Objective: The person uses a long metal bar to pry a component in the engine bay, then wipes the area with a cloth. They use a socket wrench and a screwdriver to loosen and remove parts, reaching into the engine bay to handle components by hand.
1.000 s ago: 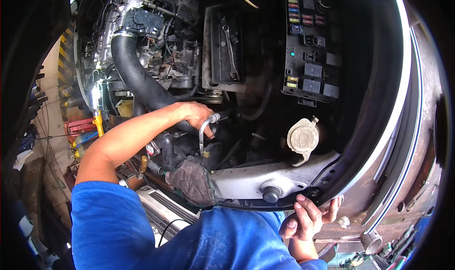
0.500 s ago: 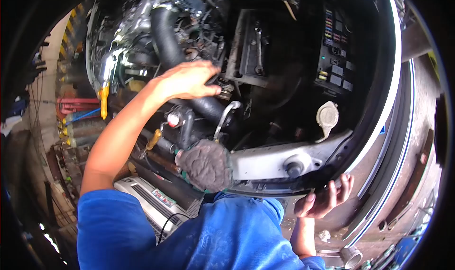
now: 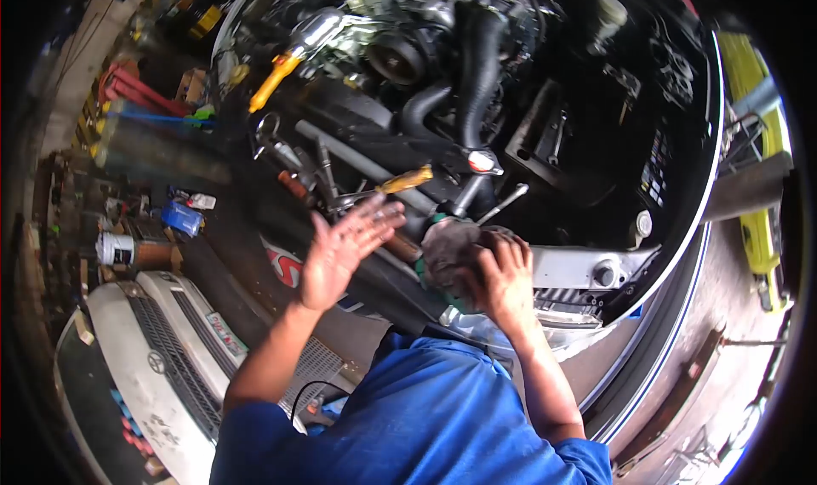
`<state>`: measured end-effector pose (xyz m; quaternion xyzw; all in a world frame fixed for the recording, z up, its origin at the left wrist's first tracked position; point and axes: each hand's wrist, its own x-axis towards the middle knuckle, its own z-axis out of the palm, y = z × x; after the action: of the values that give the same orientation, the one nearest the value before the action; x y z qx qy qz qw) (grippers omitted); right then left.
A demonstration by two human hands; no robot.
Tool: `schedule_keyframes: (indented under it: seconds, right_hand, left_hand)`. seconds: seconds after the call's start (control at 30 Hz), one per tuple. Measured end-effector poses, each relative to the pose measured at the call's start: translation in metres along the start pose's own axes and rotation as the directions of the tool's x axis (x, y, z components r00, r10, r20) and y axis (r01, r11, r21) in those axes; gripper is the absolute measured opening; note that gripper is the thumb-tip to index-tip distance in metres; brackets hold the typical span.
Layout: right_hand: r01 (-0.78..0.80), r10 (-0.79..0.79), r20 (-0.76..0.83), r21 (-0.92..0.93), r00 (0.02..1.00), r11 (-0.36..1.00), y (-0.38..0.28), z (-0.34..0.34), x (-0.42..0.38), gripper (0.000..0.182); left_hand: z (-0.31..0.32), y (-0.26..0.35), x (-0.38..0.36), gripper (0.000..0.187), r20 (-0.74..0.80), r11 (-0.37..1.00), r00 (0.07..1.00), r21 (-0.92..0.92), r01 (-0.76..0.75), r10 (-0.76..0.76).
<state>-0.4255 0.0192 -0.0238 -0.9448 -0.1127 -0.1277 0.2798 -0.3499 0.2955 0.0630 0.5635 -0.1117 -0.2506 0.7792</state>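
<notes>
— What do we have on the far left?

— We see a white car grille (image 3: 162, 357) lying on the ground, below and left of our left hand (image 3: 340, 251), well apart from it.

— And that hand?

— Our left hand is spread wide, palm open, fingers released, holding nothing. Just above its fingertips lies a screwdriver (image 3: 400, 181) with a yellow handle, near but apart. Further up and left of the hand a work lamp (image 3: 302, 42) with a yellow grip lies across the engine.

— Where is the rag?

— The dirty rag (image 3: 447, 247) sits just right of our left hand, on the front edge of the engine bay. Our right hand (image 3: 502, 281) is on it, fingers curled and clenched into the cloth.

— Anything beyond the right hand?

— We see a thick black hose (image 3: 477, 68) well above it, and a silver bracket (image 3: 579, 268) just to its right.
</notes>
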Motion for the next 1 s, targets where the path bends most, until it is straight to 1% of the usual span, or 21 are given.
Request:
schedule_keyframes:
  seconds: [0.13,0.2,0.23,0.27,0.3,0.33,0.37,0.4,0.43,0.47,0.57,0.63,0.67,0.73,0.77,0.8,0.83,0.87,0.9,0.97,1.0]
  right_hand:
    - [-0.074,0.068,-0.120,-0.047,0.990,0.996,0.000,0.007,-0.008,0.026]
    - [-0.132,0.146,-0.232,0.075,0.962,0.988,-0.010,0.007,-0.021,0.019]
    - [-0.193,0.251,-0.260,0.231,0.932,0.954,-0.023,0.006,-0.022,0.023]
    - [-0.245,0.361,-0.269,0.384,0.893,0.890,-0.040,0.005,-0.021,0.027]
    - [-0.237,0.396,-0.239,0.501,0.886,0.832,-0.057,0.004,-0.014,0.042]
    - [-0.087,0.354,-0.269,0.675,0.895,0.733,-0.081,0.005,0.003,0.047]
    - [-0.116,0.364,-0.221,0.695,0.905,0.710,-0.104,0.004,0.017,0.043]
    - [-0.148,0.375,-0.171,0.713,0.911,0.685,-0.119,0.004,0.025,0.040]
    - [-0.163,0.397,-0.227,0.654,0.889,0.739,-0.110,0.026,0.027,0.048]
    - [-0.133,0.521,-0.268,0.782,0.810,0.609,-0.108,0.037,0.021,0.033]
    - [-0.203,0.634,-0.030,0.935,0.773,0.292,-0.108,0.022,0.041,0.018]
    - [-0.199,0.631,0.058,0.968,0.773,0.155,-0.106,0.028,0.045,0.027]
    - [-0.196,0.644,0.080,0.974,0.761,0.111,-0.109,0.033,0.049,0.034]
    - [-0.264,0.587,0.210,0.965,0.782,0.006,-0.117,0.038,0.070,0.046]
    - [-0.345,0.507,0.315,0.938,0.802,-0.038,-0.120,0.040,0.084,0.049]
    - [-0.358,0.472,0.244,0.919,0.847,0.167,-0.127,0.041,0.099,0.052]
    - [-0.346,0.433,0.171,0.864,0.885,0.365,-0.135,0.042,0.114,0.054]
    - [-0.177,0.261,-0.055,0.600,0.964,0.780,-0.151,0.041,0.130,0.055]
    - [-0.151,0.195,-0.088,0.361,0.977,0.920,-0.155,0.047,0.138,0.056]
    - [-0.016,0.016,-0.009,0.004,1.000,1.000,-0.161,0.063,0.150,0.054]
    - [0.064,-0.061,0.024,-0.118,0.998,0.991,-0.162,0.079,0.154,0.054]
  left_hand:
    - [-0.005,-0.033,-0.029,0.091,0.083,0.997,0.995,0.059,-0.057,0.052]
    - [0.003,-0.044,-0.028,0.085,0.062,0.988,0.991,0.088,-0.127,0.122]
    - [0.006,-0.053,-0.024,0.080,0.052,0.989,0.988,0.005,-0.148,0.148]
    - [0.016,-0.060,-0.024,0.076,-0.003,0.984,0.985,0.038,-0.173,0.174]
    - [0.014,-0.078,-0.025,0.074,0.072,0.996,0.994,0.035,-0.081,0.078]
    - [0.012,-0.097,-0.026,0.071,0.150,0.999,0.989,0.043,0.009,-0.015]
    - [0.024,-0.103,-0.028,0.069,0.226,0.975,0.969,0.174,-0.136,0.095]
    - [0.033,-0.100,-0.029,0.069,0.258,0.974,0.962,0.183,-0.136,0.086]
    - [0.041,-0.096,-0.029,0.069,0.289,0.972,0.954,0.191,-0.137,0.078]
    - [0.050,-0.093,-0.029,0.069,0.320,0.970,0.945,0.200,-0.138,0.069]
    - [0.050,-0.070,-0.031,0.058,0.220,0.943,0.944,0.172,-0.286,0.247]
    - [0.029,-0.052,-0.030,0.052,0.272,0.908,0.940,0.304,-0.288,0.207]
    - [0.024,-0.053,-0.027,0.039,0.219,0.817,0.893,0.362,-0.449,0.394]
    - [0.003,-0.045,-0.031,0.025,0.090,0.853,0.918,0.345,-0.392,0.386]
    - [-0.014,-0.033,-0.041,0.014,-0.018,0.910,0.983,0.380,-0.164,0.185]
    - [-0.024,-0.009,-0.043,0.016,-0.096,0.804,0.912,0.515,-0.298,0.400]
    - [-0.048,-0.004,-0.043,0.021,-0.173,0.745,0.846,0.584,-0.323,0.503]
    - [-0.072,0.012,-0.041,0.021,-0.278,0.700,0.747,0.634,-0.330,0.604]
    - [-0.090,0.035,-0.042,0.020,-0.421,0.704,0.653,0.664,-0.251,0.630]
    - [-0.134,0.062,-0.036,0.016,-0.469,0.593,0.398,0.751,-0.290,0.788]
    - [-0.151,0.072,-0.037,0.024,-0.426,0.543,0.407,0.806,-0.234,0.808]
